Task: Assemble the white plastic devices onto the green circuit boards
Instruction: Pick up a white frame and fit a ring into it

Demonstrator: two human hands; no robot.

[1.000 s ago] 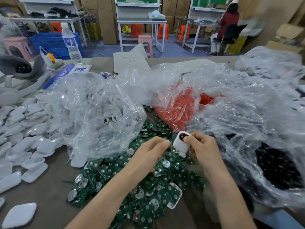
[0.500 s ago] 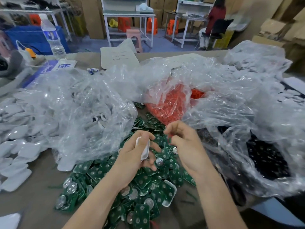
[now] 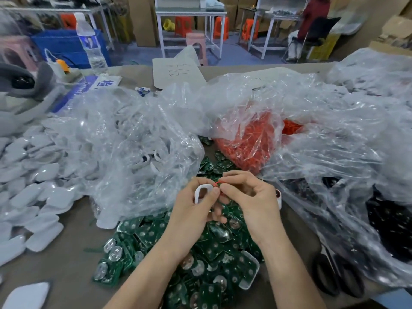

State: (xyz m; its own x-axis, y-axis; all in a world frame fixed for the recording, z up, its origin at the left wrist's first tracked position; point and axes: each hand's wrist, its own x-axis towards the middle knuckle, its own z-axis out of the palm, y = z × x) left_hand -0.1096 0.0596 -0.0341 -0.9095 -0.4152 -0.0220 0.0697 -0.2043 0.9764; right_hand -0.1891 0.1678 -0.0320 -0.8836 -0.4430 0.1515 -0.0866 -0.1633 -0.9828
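Observation:
My left hand [image 3: 196, 210] grips a white plastic shell [image 3: 201, 192], hollow side toward me, above the pile of green circuit boards [image 3: 200, 259]. My right hand [image 3: 252, 197] pinches a tiny red part [image 3: 216, 184] at the shell's upper right edge. The two hands touch at the fingertips. A clear bag of red parts [image 3: 249, 141] lies just behind the hands. A clear bag of white shells [image 3: 124, 148] sits to the left. One white shell [image 3: 248, 273] lies in the board pile.
Finished white covers [image 3: 29, 175] spread over the table's left side. A big clear bag with dark parts [image 3: 356, 175] fills the right. A water bottle [image 3: 90, 43] and a card sheet [image 3: 176, 72] stand at the back. Black scissors [image 3: 338, 275] lie at the right front.
The left hand has raised the white shell and turned its hollow side to me. The right hand now pinches a small red part against the shell's edge.

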